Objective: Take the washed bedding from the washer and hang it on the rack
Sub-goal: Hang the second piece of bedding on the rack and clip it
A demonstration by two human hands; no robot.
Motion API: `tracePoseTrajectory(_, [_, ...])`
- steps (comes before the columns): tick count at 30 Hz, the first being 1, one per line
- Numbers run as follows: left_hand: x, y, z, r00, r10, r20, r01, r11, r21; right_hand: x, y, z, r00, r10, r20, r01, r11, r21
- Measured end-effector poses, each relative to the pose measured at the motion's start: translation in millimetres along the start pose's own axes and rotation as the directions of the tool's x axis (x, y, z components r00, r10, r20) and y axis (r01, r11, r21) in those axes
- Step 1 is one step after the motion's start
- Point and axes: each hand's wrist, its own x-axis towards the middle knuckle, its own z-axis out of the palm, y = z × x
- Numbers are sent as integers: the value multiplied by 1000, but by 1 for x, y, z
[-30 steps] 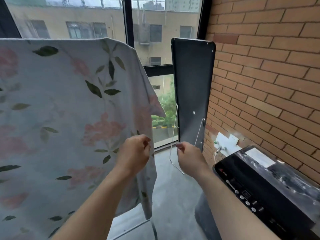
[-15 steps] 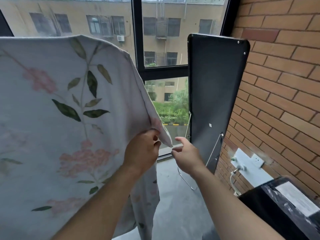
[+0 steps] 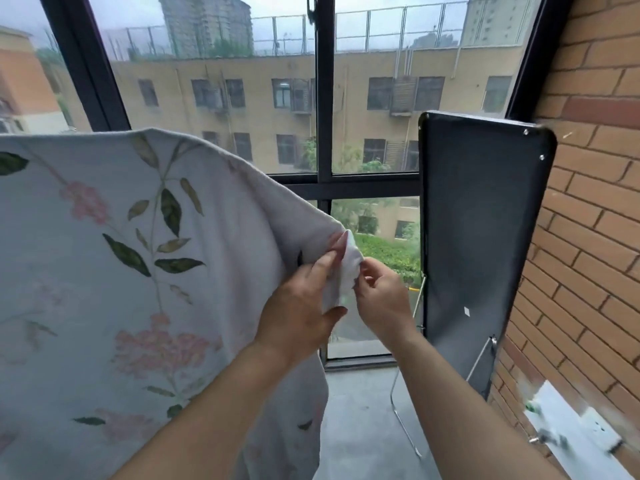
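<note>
The left hand (image 3: 301,306) and right hand (image 3: 381,299) pinch the sheet (image 3: 138,237) corner; a hard tug could pull it down.

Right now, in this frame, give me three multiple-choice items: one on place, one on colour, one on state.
1. The black board stands: A. right of the floral sheet, by the brick wall; B. flat on the floor; C. left of the sheet.
2. The sheet's printed flowers are: A. blue; B. pink; C. yellow.
3. The sheet's corner is: A. hanging free; B. held by both hands; C. clipped with a peg.
Answers: 1 A, it stands upright beside the bricks; 2 B, pink clusters show among green leaves; 3 B, the left hand and right hand both grip it.
</note>
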Motion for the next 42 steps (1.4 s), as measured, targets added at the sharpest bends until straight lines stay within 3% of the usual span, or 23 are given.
tracePoseTrajectory(5, [34, 36, 2, 984, -18, -179, 27, 998, 50, 42, -15, -34, 995, -60, -78, 74, 979, 191])
tracePoseTrajectory(10, [56, 80, -14, 954, -227, -196, 166, 944, -284, 66, -25, -68, 989, -38, -141, 73, 963, 258])
tracePoseTrajectory(13, [67, 102, -27, 932, -284, -226, 157, 876, -456, 71, -25, -73, 998, -55, -41, 65, 955, 291])
tracePoseTrajectory(16, [75, 118, -39, 921, -285, -266, 130, 868, -480, 67, -27, -75, 978, -150, 146, 96, 941, 325])
tracePoseTrajectory(18, [74, 125, -52, 929, -262, -263, 138, 902, -410, 67, -22, -74, 940, -166, 299, 29, 911, 412])
tracePoseTrajectory(20, [68, 129, -65, 940, -198, -278, 138, 965, -222, 69, -15, -70, 905, -174, 388, 9, 920, 392])
tracePoseTrajectory(23, [59, 129, -78, 920, -41, -390, 90, 990, 108, 73, -9, -58, 932, -139, 334, 80, 980, 184])
tracePoseTrajectory(25, [54, 125, -84, 908, 42, -416, 74, 963, 260, 75, -11, -48, 947, -81, 310, 23, 982, 187])
tracePoseTrajectory(29, [45, 108, -94, 946, -129, -298, 254, 865, 433, 78, -27, -33, 945, 39, 324, -195, 864, 464])
tracePoseTrajectory(31, [41, 101, -102, 940, -140, -311, 287, 819, 497, 78, -39, -29, 935, 37, 353, -237, 806, 543])
tracePoseTrajectory(33, [40, 93, -110, 904, -166, -393, 334, 849, 410, 78, -49, -27, 917, -59, 395, -205, 779, 593])
tracePoseTrajectory(35, [39, 85, -125, 838, -283, -467, 411, 889, 200, 79, -60, -26, 883, -171, 438, -149, 781, 606])
tracePoseTrajectory(38, [39, 78, -139, 791, -448, -417, 419, 893, -164, 86, -71, -29, 804, -258, 536, -192, 740, 644])
tracePoseTrajectory(42, [38, 81, -141, 764, -559, -323, 369, 789, -492, 98, -81, -23, 672, -234, 703, -348, 737, 579])
